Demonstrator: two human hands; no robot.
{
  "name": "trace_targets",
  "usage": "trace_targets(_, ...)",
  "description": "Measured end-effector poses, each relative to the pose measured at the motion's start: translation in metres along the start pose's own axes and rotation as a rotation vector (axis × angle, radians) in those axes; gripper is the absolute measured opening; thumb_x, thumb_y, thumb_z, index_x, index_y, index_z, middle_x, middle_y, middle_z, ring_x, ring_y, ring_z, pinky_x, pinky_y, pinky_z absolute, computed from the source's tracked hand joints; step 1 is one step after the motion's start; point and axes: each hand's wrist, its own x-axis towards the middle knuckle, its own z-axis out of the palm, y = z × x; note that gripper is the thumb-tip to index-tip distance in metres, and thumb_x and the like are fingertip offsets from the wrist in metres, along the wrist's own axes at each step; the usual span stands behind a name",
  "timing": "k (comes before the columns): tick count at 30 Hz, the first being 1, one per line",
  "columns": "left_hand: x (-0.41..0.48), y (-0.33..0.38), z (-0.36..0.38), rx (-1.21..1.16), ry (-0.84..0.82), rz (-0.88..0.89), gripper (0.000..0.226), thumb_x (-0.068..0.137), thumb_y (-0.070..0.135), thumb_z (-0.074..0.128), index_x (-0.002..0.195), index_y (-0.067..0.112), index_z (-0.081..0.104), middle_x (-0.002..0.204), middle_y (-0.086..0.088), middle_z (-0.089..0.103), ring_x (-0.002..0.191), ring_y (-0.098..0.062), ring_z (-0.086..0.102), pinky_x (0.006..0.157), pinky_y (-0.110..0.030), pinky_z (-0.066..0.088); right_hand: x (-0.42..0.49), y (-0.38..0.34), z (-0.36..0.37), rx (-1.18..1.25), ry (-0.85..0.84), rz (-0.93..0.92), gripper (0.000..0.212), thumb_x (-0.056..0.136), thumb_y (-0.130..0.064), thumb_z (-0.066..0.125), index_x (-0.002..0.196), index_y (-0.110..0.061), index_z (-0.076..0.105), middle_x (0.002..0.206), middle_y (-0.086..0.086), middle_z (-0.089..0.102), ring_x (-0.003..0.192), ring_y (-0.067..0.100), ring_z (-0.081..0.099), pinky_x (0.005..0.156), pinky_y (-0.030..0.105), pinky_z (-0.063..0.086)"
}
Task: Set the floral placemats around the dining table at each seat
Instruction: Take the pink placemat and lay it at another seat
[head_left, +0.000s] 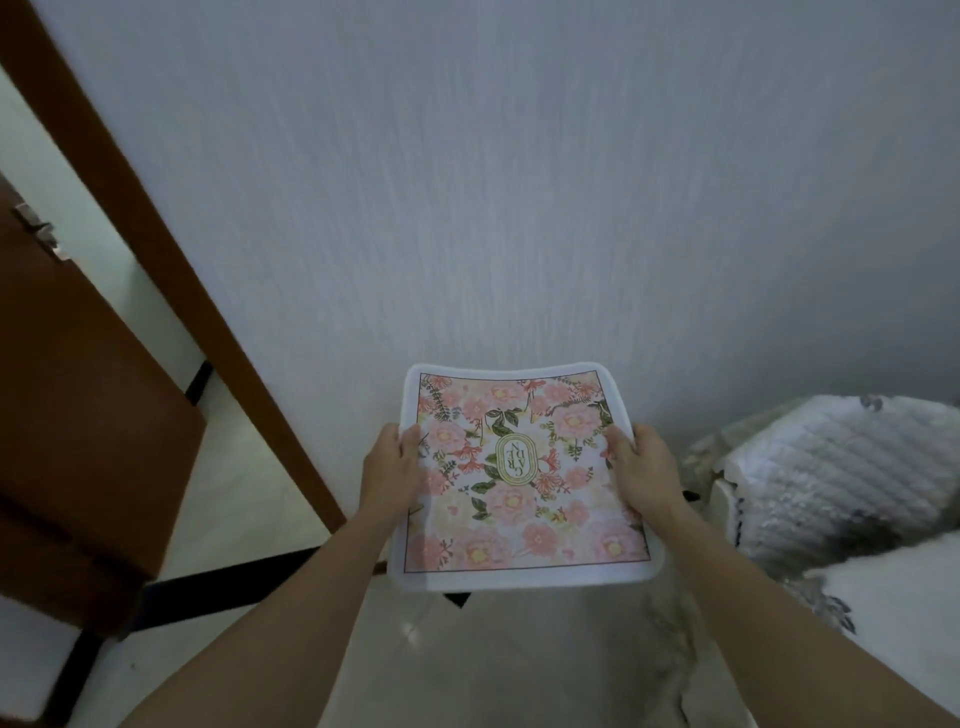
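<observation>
**By a pale wall, a floral placemat carried in both hands**

At the mat's two side edges, the person's left hand (392, 462) and right hand (641, 467) each pinch the floral placemat (519, 499). The thumbs lie on the printed face and the other fingers are hidden underneath. The mat is held out in front of the body, off any surface, print side up, with its far edge bowing a little. Pink blooms and green leaves surround an oval emblem at its middle, inside a white border. Whether this is a single mat or a thin stack cannot be told.

Just beyond the mat rises a pale textured wall (519, 182). To the left a brown door frame (171, 249) slants across the view, with a brown door (78, 389) and its metal handle (39, 228) beside it. To the right, near the right forearm, sits a bubble-wrapped bundle (831, 467). A pale glossy floor (493, 649) shows below the arms.

No dining table, seat or laid mat is in view. By that evidence the task appears to be at the carrying stage, with the mat in hand and not yet placed. Reaching the table and setting a mat at each seat appear to remain. How many, if any, are already down cannot be judged from here.
</observation>
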Motion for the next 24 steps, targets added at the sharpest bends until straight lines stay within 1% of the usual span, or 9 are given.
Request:
trace_targets(3, 0.04, 0.033, 0.035, -0.037, -0.049, 0.023, 0.031, 0.103, 0.039, 0.038, 0.091, 0.013, 0.05, 0.083, -0.005, 0.059, 0.075, -0.021, 0.059, 0.069, -0.042, 0.052, 0.046, -0.002, -0.022, 0.002, 0.048, 0.029, 0.028, 0.101, -0.034, 0.044, 0.099, -0.009, 0.058, 0.086, 0.008, 0.068, 0.072, 0.023, 0.068, 0.054, 0.031, 0.051)
trace_targets(6, 0.069, 0.058, 0.068, -0.05, -0.105, 0.056, 0.031, 0.104, 0.037, 0.039, 0.091, 0.011, 0.051, 0.08, -0.003, 0.056, 0.072, -0.02, 0.056, 0.065, -0.039, 0.049, 0.078, 0.003, -0.043, -0.003, 0.101, 0.059, 0.027, 0.101, -0.034, 0.044, 0.095, -0.012, 0.059, 0.082, 0.005, 0.069, 0.071, 0.022, 0.069, 0.055, 0.031, 0.052)
trace_targets(9, 0.099, 0.083, 0.102, -0.046, -0.161, 0.1, 0.032, 0.104, 0.036, 0.039, 0.096, 0.009, 0.054, 0.084, -0.004, 0.059, 0.076, -0.021, 0.057, 0.068, -0.037, 0.048, 0.105, 0.007, -0.063, -0.009, 0.174, 0.091, 0.025, 0.101, -0.034, 0.045, 0.087, -0.017, 0.056, 0.077, 0.001, 0.067, 0.067, 0.02, 0.067, 0.055, 0.03, 0.05)
trace_targets(11, 0.117, 0.099, 0.126, -0.042, -0.205, 0.132, 0.031, 0.104, 0.035, 0.039, 0.096, 0.009, 0.055, 0.083, -0.003, 0.058, 0.076, -0.018, 0.056, 0.066, -0.034, 0.046, 0.122, 0.011, -0.076, -0.02, 0.226, 0.097, 0.026, 0.101, -0.033, 0.045, 0.083, -0.018, 0.055, 0.075, 0.001, 0.065, 0.066, 0.019, 0.064, 0.056, 0.03, 0.049)
trace_targets(13, 0.135, 0.112, 0.152, -0.035, -0.252, 0.163, 0.032, 0.104, 0.035, 0.039, 0.097, 0.009, 0.056, 0.083, -0.001, 0.057, 0.075, -0.017, 0.056, 0.063, -0.031, 0.044, 0.138, 0.02, -0.087, -0.021, 0.274, 0.122, 0.025, 0.101, -0.033, 0.045, 0.083, -0.019, 0.055, 0.077, 0.002, 0.066, 0.068, 0.021, 0.065, 0.059, 0.033, 0.053)
trace_targets(17, 0.172, 0.142, 0.204, -0.035, -0.364, 0.217, 0.029, 0.104, 0.034, 0.038, 0.1, 0.011, 0.055, 0.082, 0.004, 0.058, 0.073, -0.013, 0.057, 0.058, -0.026, 0.043, 0.174, 0.038, -0.108, -0.025, 0.368, 0.215, 0.025, 0.099, -0.037, 0.045, 0.092, -0.015, 0.055, 0.085, 0.007, 0.067, 0.074, 0.025, 0.068, 0.067, 0.046, 0.059)
trace_targets(19, 0.196, 0.157, 0.231, -0.04, -0.424, 0.236, 0.03, 0.104, 0.035, 0.038, 0.101, 0.011, 0.055, 0.083, 0.002, 0.061, 0.072, -0.013, 0.06, 0.057, -0.027, 0.045, 0.194, 0.042, -0.117, -0.018, 0.417, 0.251, 0.024, 0.099, -0.036, 0.046, 0.092, -0.015, 0.055, 0.085, 0.008, 0.067, 0.074, 0.027, 0.069, 0.066, 0.048, 0.06)
trace_targets(22, 0.234, 0.183, 0.274, -0.074, -0.518, 0.27, 0.032, 0.104, 0.037, 0.038, 0.103, 0.011, 0.056, 0.09, -0.006, 0.066, 0.079, -0.023, 0.067, 0.062, -0.038, 0.056, 0.228, 0.048, -0.129, -0.029, 0.507, 0.278, 0.025, 0.098, -0.037, 0.045, 0.093, -0.015, 0.055, 0.087, 0.008, 0.068, 0.076, 0.026, 0.068, 0.067, 0.047, 0.059)
trace_targets(24, 0.259, 0.204, 0.305, -0.087, -0.588, 0.305, 0.031, 0.104, 0.035, 0.039, 0.104, 0.01, 0.056, 0.091, -0.007, 0.066, 0.081, -0.023, 0.067, 0.064, -0.037, 0.055, 0.251, 0.051, -0.14, -0.053, 0.572, 0.309, 0.027, 0.098, -0.04, 0.045, 0.095, -0.016, 0.057, 0.087, 0.007, 0.068, 0.076, 0.025, 0.068, 0.068, 0.046, 0.058)
